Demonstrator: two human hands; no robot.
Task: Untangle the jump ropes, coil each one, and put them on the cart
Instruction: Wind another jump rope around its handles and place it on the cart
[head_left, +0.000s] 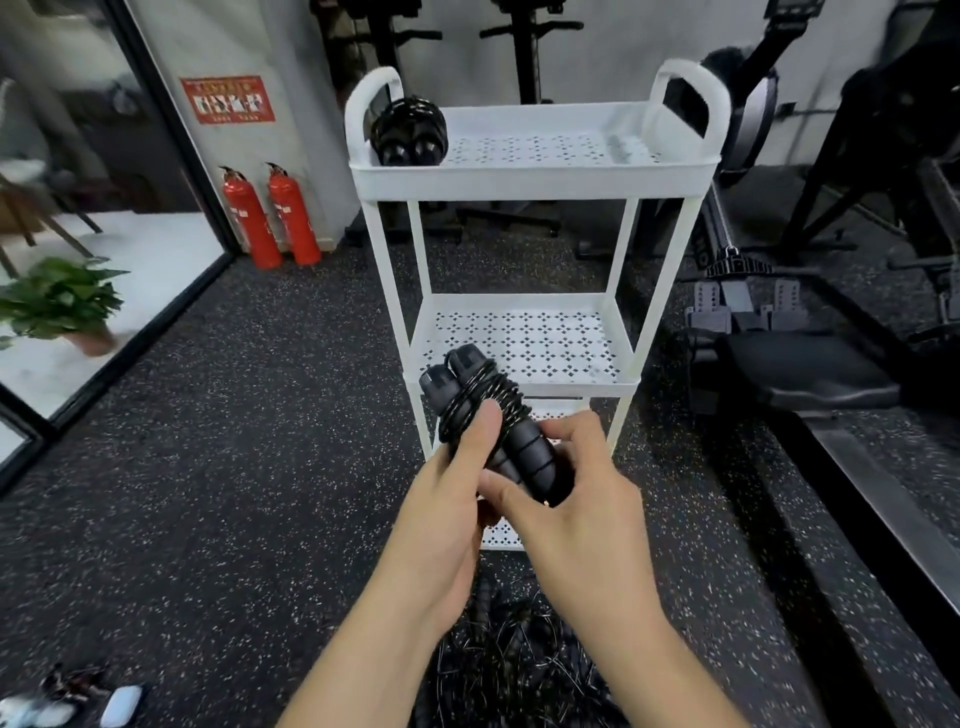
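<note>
Both hands hold one jump rope (483, 410) in the air, in front of the middle shelf of a white cart (535, 179). Its two black handles lie side by side and the cord is wound around them. The left hand (447, 499) grips the bundle, with the thumb pressing on the wound cord. The right hand (576, 499) has its fingers curled around the lower end of the handles.

A second coiled rope (410, 132) lies on the top shelf of the cart, in the left corner. More tangled ropes (514, 665) lie on the speckled floor under the arms.

On the wall at left hangs a red sign (227, 98); its writing is too blurred to read. Below it stand two red fire extinguishers (270, 218), whose labels are too small to read.
</note>
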